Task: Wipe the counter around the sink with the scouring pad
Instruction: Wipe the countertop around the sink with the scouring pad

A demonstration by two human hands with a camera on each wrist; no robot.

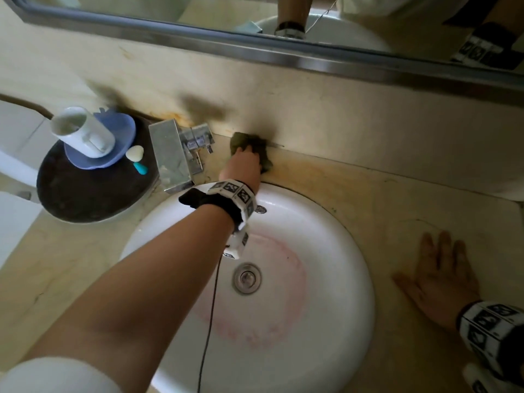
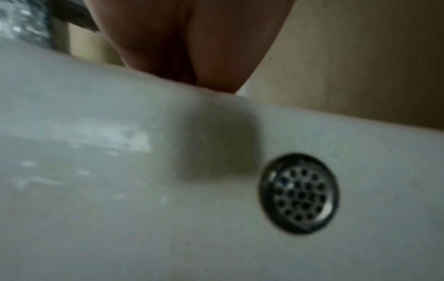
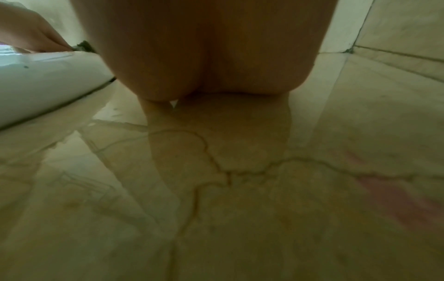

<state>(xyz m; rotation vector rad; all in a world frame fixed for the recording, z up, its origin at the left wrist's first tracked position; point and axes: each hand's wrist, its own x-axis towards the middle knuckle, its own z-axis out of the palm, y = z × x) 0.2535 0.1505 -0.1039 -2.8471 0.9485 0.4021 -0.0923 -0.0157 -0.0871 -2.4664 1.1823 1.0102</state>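
Observation:
A dark green scouring pad lies crumpled on the beige marble counter behind the round white sink, against the backsplash, just right of the faucet. My left hand reaches across the basin and grips the pad, pressing it onto the counter; its fingertips are hidden. In the left wrist view only the heel of the left hand shows above the sink wall. My right hand rests flat on the counter right of the sink, fingers spread. The right wrist view shows the right hand on the veined counter.
A steel faucet stands behind the basin. Left of it a dark round tray carries a white cup in a blue dish, plus two small items. A mirror frame runs above. The sink's overflow grille sits below my left wrist.

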